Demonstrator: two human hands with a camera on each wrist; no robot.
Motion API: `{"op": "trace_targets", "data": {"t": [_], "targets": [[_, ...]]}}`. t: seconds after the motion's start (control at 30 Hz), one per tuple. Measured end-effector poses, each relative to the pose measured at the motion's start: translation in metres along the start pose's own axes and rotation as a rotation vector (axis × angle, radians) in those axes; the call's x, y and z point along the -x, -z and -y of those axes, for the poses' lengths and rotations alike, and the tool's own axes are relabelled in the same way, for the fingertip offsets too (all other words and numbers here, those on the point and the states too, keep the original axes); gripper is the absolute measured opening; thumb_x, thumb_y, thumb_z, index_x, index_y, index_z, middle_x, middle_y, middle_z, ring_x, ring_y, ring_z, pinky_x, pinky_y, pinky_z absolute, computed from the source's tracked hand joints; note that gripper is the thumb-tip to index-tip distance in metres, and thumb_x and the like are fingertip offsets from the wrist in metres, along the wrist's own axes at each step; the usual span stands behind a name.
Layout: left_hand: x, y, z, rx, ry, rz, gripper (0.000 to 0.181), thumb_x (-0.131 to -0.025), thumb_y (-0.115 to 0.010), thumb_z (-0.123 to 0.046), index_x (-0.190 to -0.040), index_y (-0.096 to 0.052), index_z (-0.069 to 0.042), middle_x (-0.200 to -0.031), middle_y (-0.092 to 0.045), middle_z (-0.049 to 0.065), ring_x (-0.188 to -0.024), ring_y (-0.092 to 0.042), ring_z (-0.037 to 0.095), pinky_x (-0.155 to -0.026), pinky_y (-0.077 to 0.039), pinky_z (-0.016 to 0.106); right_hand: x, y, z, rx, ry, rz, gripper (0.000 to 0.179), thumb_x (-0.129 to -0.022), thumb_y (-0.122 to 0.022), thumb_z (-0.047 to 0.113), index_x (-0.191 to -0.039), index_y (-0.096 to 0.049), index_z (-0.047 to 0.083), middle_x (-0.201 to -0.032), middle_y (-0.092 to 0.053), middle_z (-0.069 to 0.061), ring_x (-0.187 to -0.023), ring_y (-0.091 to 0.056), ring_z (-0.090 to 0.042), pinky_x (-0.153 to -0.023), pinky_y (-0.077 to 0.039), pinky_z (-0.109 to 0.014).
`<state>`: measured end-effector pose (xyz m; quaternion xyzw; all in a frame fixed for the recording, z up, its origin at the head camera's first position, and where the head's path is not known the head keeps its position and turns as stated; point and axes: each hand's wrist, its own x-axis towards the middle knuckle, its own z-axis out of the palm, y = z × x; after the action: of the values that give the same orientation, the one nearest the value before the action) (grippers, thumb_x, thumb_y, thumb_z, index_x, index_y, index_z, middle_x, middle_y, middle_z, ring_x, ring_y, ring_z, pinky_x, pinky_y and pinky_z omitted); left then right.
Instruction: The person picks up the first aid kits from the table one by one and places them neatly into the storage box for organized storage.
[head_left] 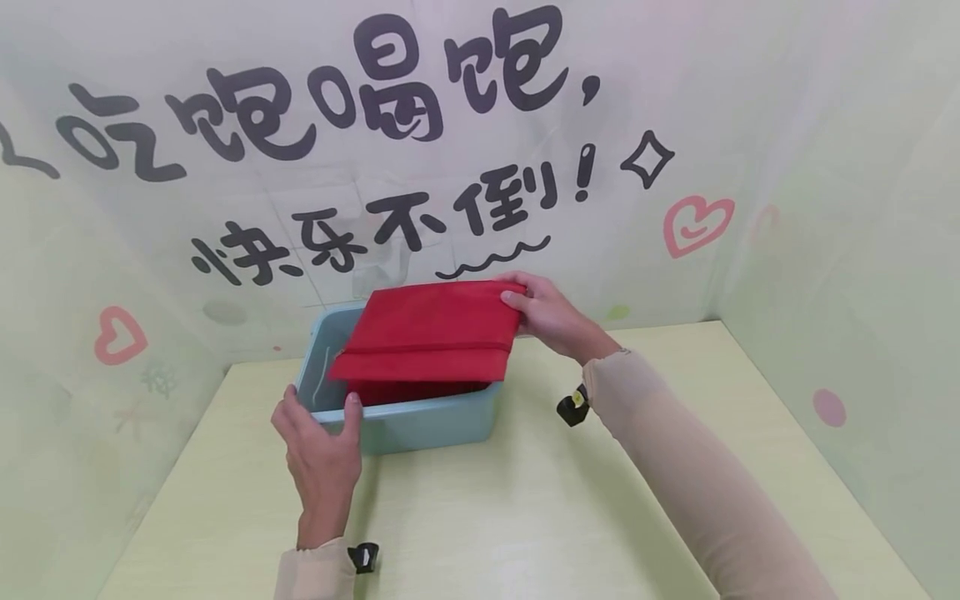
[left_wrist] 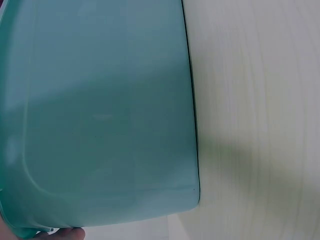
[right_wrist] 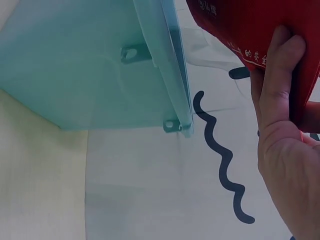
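Observation:
A light blue plastic bin [head_left: 427,429] stands on the table by the back wall. My left hand [head_left: 318,450] grips its near left corner, thumb at the front rim and fingers at the left side. In the right wrist view, white printed characters show on a folded red cloth item [right_wrist: 240,25]; its exact kind is unclear. My right hand [head_left: 551,317] pinches the right edge of this folded red cloth item [head_left: 435,317], thumb on top and fingers beneath. The item lies tilted over the bin's opening, and more red material [head_left: 412,392] shows below it inside.
Pale table [head_left: 480,517] surface extends in front of the bin and to its right. A wall [head_left: 637,275] with dark lettering rises right behind it, and another wall [head_left: 840,333] bounds the right side. Inside the bin at left is a thin pale line [head_left: 322,375].

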<state>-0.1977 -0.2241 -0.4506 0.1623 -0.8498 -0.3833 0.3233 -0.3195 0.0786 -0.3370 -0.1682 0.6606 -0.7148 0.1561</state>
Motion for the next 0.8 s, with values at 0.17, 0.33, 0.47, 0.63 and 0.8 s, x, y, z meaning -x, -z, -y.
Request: {"op": "trace_targets", "data": {"t": [0.17,0.33,0.47,0.63,0.8], "targets": [[0.001,0.001,0.0,0.001,0.004,0.002,0.083,-0.095,-0.057,-0.047,-0.155,-0.021,-0.003,-0.146,-0.032,0.02,-0.101,-0.054,0.044,-0.081,-0.049,0.063,-0.01,-0.01,0.0,-0.023,-0.018,-0.017,0.035,-0.104,-0.043,0.002,-0.139,-0.045,-0.001,-0.127,-0.057,-0.021,-0.09,-0.067,-0.025,-0.074,-0.06,-0.034],[0.001,0.001,-0.001,0.0,0.005,0.003,0.083,-0.095,-0.057,-0.048,-0.155,-0.021,-0.003,-0.146,-0.032,0.019,-0.1,-0.054,0.044,-0.08,-0.048,0.062,-0.014,-0.017,0.001,-0.009,-0.037,-0.012,0.04,-0.105,-0.043,0.004,-0.144,-0.039,0.0,-0.127,-0.057,-0.021,-0.085,-0.069,-0.024,-0.073,-0.06,-0.034],[0.001,0.001,-0.002,0.001,0.005,-0.001,0.083,-0.095,-0.057,-0.048,-0.155,-0.021,-0.004,-0.146,-0.032,0.019,-0.098,-0.054,0.044,-0.079,-0.048,0.062,-0.017,-0.022,0.001,-0.003,-0.062,0.016,0.04,-0.105,-0.044,0.005,-0.145,-0.038,0.001,-0.126,-0.058,-0.021,-0.084,-0.068,-0.025,-0.071,-0.06,-0.033],[0.002,0.001,-0.002,-0.001,0.008,-0.003,0.083,-0.094,-0.058,-0.048,-0.155,-0.021,-0.004,-0.146,-0.033,0.019,-0.104,-0.054,0.045,-0.081,-0.047,0.063,-0.02,-0.027,-0.003,-0.013,-0.097,0.036,0.037,-0.105,-0.043,0.004,-0.141,-0.041,0.001,-0.124,-0.058,-0.02,-0.084,-0.067,-0.025,-0.066,-0.058,-0.031],[0.002,0.0,-0.002,0.001,0.014,-0.004,0.084,-0.094,-0.059,-0.048,-0.155,-0.021,-0.006,-0.146,-0.033,0.018,-0.112,-0.052,0.044,-0.086,-0.048,0.064,-0.025,-0.034,-0.007,-0.017,-0.117,0.037,0.037,-0.105,-0.043,0.004,-0.141,-0.041,0.001,-0.123,-0.057,-0.021,-0.084,-0.067,-0.026,-0.066,-0.059,-0.031]]}}
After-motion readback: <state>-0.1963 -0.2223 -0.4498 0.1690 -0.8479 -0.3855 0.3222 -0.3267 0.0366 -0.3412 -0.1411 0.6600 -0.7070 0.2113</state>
